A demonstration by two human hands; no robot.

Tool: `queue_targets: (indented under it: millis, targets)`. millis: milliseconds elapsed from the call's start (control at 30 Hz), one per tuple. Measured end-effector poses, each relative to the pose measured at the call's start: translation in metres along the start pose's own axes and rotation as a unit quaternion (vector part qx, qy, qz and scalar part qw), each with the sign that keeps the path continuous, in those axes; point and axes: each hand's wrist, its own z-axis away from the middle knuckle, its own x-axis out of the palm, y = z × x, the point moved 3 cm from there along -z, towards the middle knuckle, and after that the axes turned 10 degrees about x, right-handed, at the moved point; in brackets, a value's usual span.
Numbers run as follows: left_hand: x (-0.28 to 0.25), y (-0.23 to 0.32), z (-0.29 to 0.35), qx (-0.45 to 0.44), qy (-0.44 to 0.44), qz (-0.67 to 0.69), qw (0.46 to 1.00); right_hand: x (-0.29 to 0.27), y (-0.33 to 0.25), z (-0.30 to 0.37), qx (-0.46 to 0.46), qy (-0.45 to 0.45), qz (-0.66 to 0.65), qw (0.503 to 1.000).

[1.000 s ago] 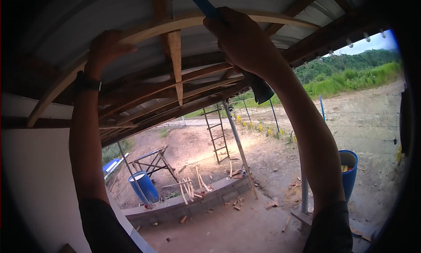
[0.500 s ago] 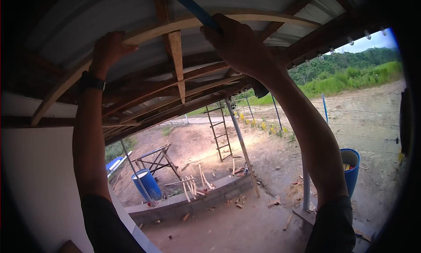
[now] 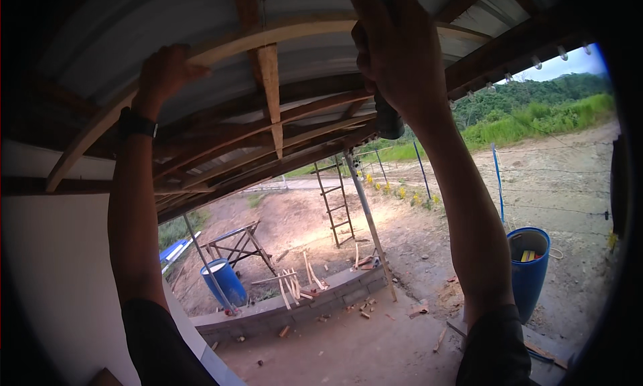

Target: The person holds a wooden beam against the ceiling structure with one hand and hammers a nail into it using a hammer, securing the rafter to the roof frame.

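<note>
Overhead, a long pale wooden strip (image 3: 295,31), bowed by the lens, runs across beneath the roof. My left hand (image 3: 165,76) is wrapped over this strip near its left part, with the thumb along its lower side. My right hand (image 3: 405,58), raised at the top right, grips a hammer (image 3: 388,118) with a blue shaft. The hammer's black grip end pokes out below the fist, while its head is out of view. Behind the strip, a short wooden piece (image 3: 270,85) meets a darker rafter.
Metal roof sheets and rafters (image 3: 268,121) are close above. A white wall (image 3: 60,252) stands at left. Below are a low block wall (image 3: 335,295) with loose wood pieces, two blue barrels (image 3: 228,282) (image 3: 528,285), a ladder (image 3: 335,202), a post (image 3: 367,215) and a wooden trestle (image 3: 238,242).
My right hand has moved up and to the right with the hammer, away from the strip, and the shaft has swung more upright. My left hand stays on the strip.
</note>
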Motion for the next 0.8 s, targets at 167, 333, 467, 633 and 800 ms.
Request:
queue_targets:
  millis: [167, 333, 467, 633, 800]
  targets:
    - [0.009, -0.013, -0.044, 0.135, 0.098, 0.455, 0.875, 0.030, 0.054, 0.020, 0.118, -0.088, 0.056, 0.987]
    - [0.010, 0.049, -0.078, 0.108, 0.064, 0.361, 0.924, 0.023, 0.046, 0.031, 0.144, -0.092, 0.053, 0.984]
    - [0.005, 0.070, -0.081, 0.080, 0.060, 0.308, 0.946, 0.018, 0.038, 0.030, 0.151, -0.109, 0.072, 0.980]
    - [0.012, 0.073, -0.076, 0.116, 0.184, 0.277, 0.936, 0.017, 0.031, 0.025, 0.117, -0.125, 0.085, 0.982]
    - [0.008, 0.082, -0.078, 0.043, 0.078, 0.227, 0.970, 0.027, 0.036, 0.013, -0.095, -0.102, 0.216, 0.966]
